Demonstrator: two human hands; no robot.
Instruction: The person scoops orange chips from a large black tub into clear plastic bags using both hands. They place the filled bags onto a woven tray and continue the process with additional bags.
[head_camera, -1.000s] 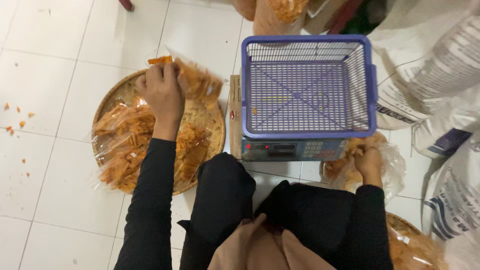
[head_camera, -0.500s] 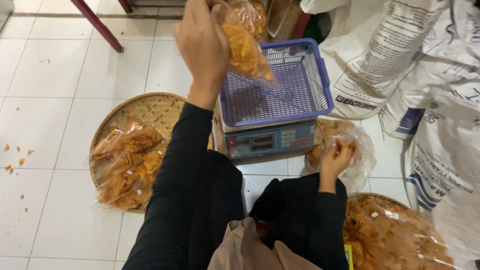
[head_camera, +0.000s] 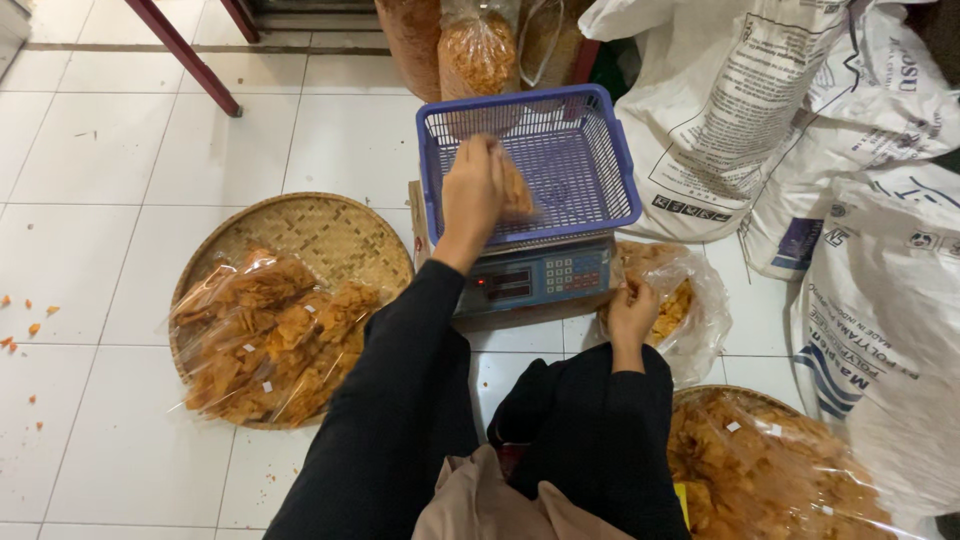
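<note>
Chip bag (head_camera: 516, 190), clear plastic w/ orange chips, sits low inside the purple basket (head_camera: 610, 150), gripped by the left hand (head_camera: 472, 190); fingers clenched round its top.

Near to far: bottom right, a round tray's load of packed chip bags (head_camera: 770, 470) lies just beside the person's knee. Right hand (head_camera: 631, 312) is down at the floor, right of the scale, fingers curled into the mouth of an open plastic bag of loose chips (head_camera: 690, 300); looks like a pinch grip on chips or film, can't tell which. Left of the knees, a woven bamboo tray (head_camera: 320, 225) on the white tile floor (head_camera: 120, 150) carries a pile of sealed chip packs (head_camera: 265, 335) on its near half; far half bare. A few crumbs (head_camera: 30, 325) lie at the left edge. Digital scale (head_camera: 535, 275) stands between tray and open bag, basket on top. Beyond it: tall bags of chips (head_camera: 478, 50) upright. White woven sacks (head_camera: 800, 130) are stacked at right.
</note>
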